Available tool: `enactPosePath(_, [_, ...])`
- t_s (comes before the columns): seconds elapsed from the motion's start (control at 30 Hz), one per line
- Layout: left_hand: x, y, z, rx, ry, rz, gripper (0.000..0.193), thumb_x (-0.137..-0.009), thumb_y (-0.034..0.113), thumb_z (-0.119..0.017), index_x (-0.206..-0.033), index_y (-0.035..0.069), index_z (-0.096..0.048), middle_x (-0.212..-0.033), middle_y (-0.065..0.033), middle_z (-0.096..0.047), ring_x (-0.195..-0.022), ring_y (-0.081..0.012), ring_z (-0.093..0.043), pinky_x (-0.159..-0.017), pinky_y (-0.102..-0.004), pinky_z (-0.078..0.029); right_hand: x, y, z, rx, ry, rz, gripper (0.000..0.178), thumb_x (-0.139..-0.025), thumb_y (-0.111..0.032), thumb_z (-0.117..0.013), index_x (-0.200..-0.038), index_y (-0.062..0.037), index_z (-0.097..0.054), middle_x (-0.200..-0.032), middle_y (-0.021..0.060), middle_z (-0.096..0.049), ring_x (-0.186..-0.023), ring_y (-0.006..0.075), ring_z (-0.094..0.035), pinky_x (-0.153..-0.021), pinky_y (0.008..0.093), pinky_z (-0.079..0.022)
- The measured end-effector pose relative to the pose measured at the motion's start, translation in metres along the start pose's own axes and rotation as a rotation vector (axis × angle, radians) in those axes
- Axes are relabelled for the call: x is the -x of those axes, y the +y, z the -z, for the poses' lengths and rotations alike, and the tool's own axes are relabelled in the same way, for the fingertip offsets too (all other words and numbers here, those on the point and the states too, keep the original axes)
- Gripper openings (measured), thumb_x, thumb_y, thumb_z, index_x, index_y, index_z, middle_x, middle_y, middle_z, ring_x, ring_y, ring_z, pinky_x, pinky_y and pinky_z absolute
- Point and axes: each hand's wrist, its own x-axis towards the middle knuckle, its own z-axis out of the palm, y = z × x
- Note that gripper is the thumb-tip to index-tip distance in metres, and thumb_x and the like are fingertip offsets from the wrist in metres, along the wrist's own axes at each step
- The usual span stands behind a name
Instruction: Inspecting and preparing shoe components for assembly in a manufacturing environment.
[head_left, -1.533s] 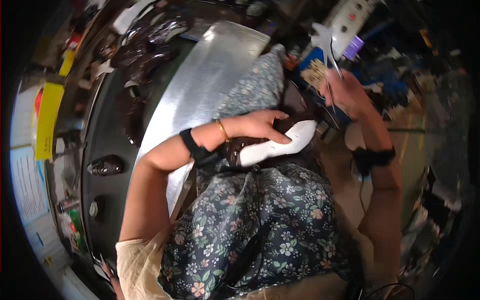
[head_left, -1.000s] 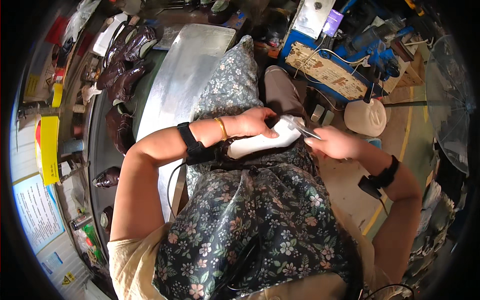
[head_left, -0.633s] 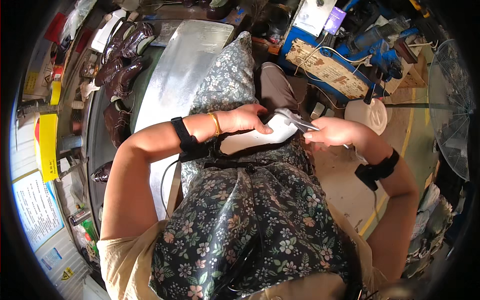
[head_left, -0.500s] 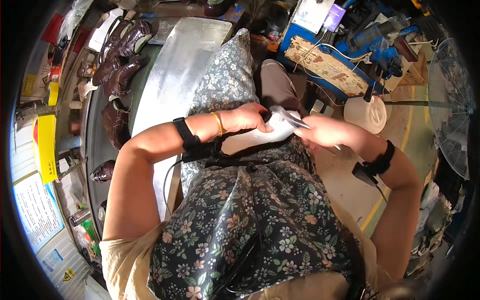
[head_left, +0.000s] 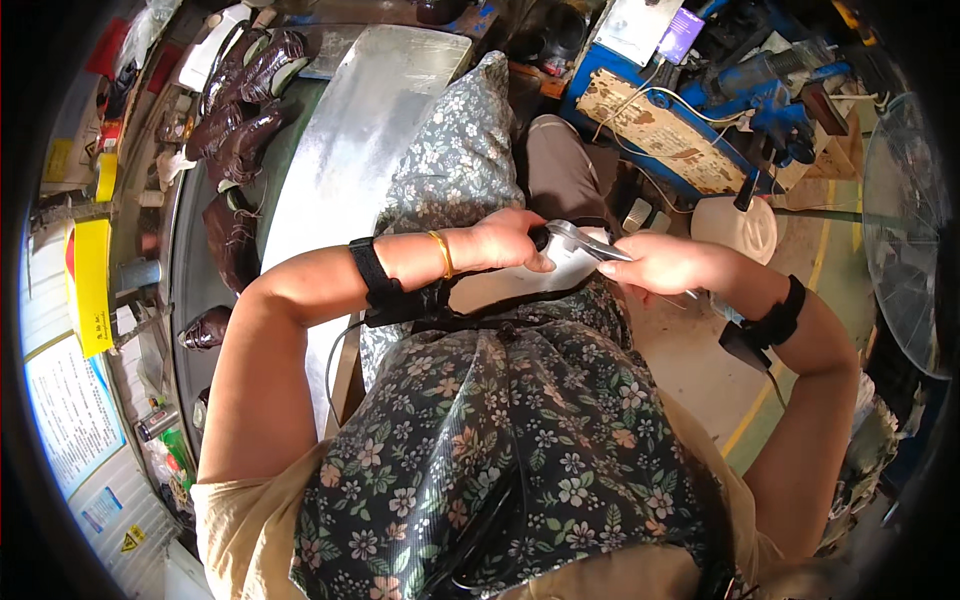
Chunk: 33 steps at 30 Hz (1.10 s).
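Note:
A shoe point(head_left: 496, 291) lies bottom-up across my lap, its pale sole side facing me and a dark upper round its edge. My left hand point(head_left: 508, 241) is closed over its far side, thumb on the pale bottom. In my right hand point(head_left: 655, 263) are metal pincers point(head_left: 588, 241), the fingers wrapped round their handles. Their curved jaws reach the shoe's right end, close to my left fingertips. Whether the jaws bite the upper's edge I cannot tell. A floral apron point(head_left: 500, 430) covers my lap beneath the shoe.
Several glossy dark-brown shoes point(head_left: 232, 240) stand along the bench at left, beside a shiny metal sheet point(head_left: 345, 150). A blue machine point(head_left: 680, 135) with cables is at the far right. Near it are a white bucket point(head_left: 735, 228) and a fan point(head_left: 910, 230).
The pincers' jaws have swung left and up toward my left fingertips. My right hand and forearm have shifted slightly right; my left hand stays on the shoe.

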Motion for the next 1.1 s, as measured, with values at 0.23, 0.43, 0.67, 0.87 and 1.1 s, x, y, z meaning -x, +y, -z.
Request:
enactPosePath(0.23, [-0.005, -0.001, -0.001, -0.108, 0.032, -0.104, 0.085, -0.069, 0.033, -0.083, -0.137, -0.003, -0.046, -0.129, -0.0211, -0.058, -0.122, -0.0303, -0.054, -0.102, -0.0358, -0.042, -0.034, 0.083, -0.043, 0.334, 0.567, 0.46, 0.027, -0.093, -0.029, -0.062, -0.086, -0.0026, -0.059, -0.072, 0.0216, -0.058, -0.072, 0.0398, -0.06, -0.06, 0.0454, -0.047])
enactPosePath(0.43, [-0.002, 0.006, 0.017, 0.274, -0.156, -0.12, 0.077, -0.074, 0.025, -0.081, -0.137, -0.003, -0.045, -0.129, -0.0174, -0.059, -0.118, -0.0261, -0.057, -0.101, -0.0367, -0.044, -0.06, 0.099, -0.045, 0.404, 0.721, 0.478, 0.022, -0.088, -0.022, -0.067, -0.088, -0.0031, -0.056, -0.081, 0.0173, -0.058, -0.072, 0.0387, -0.059, -0.059, 0.0452, -0.046])
enactPosePath(0.67, [-0.004, -0.003, 0.02, 0.266, -0.18, 0.007, 0.079, -0.077, 0.018, -0.079, -0.143, 0.0, -0.04, -0.126, -0.0116, -0.06, -0.112, -0.0184, -0.056, -0.096, -0.0309, -0.044, -0.023, 0.064, -0.068, 0.429, 0.945, 0.559, 0.017, -0.09, -0.015, -0.063, -0.098, -0.0022, -0.056, -0.079, 0.0166, -0.058, -0.073, 0.0359, -0.059, -0.065, 0.0443, -0.046])
enactPosePath(0.87, [-0.006, 0.01, 0.002, 0.001, -0.022, -0.089, 0.088, -0.073, 0.036, -0.079, -0.142, -0.003, -0.041, -0.13, -0.0231, -0.057, -0.119, -0.0331, -0.056, -0.099, -0.0362, -0.044, 0.024, 0.036, -0.037, -0.071, 0.235, 0.039, 0.036, -0.099, -0.038, -0.051, -0.099, -0.0018, -0.057, -0.07, 0.0146, -0.059, -0.067, 0.0241, -0.058, -0.066, 0.0393, -0.047])
enactPosePath(1.1, [0.0, 0.008, -0.001, -0.214, 0.079, -0.089, 0.088, -0.071, 0.042, -0.078, -0.14, 0.0, -0.044, -0.12, -0.0233, -0.062, -0.109, -0.0354, -0.061, -0.095, -0.0387, -0.048, -0.006, 0.03, -0.032, 0.099, 0.437, 0.179, 0.032, -0.096, -0.031, -0.058, -0.093, -0.0001, -0.057, -0.07, 0.0169, -0.06, -0.064, 0.0329, -0.058, -0.061, 0.0438, -0.045])
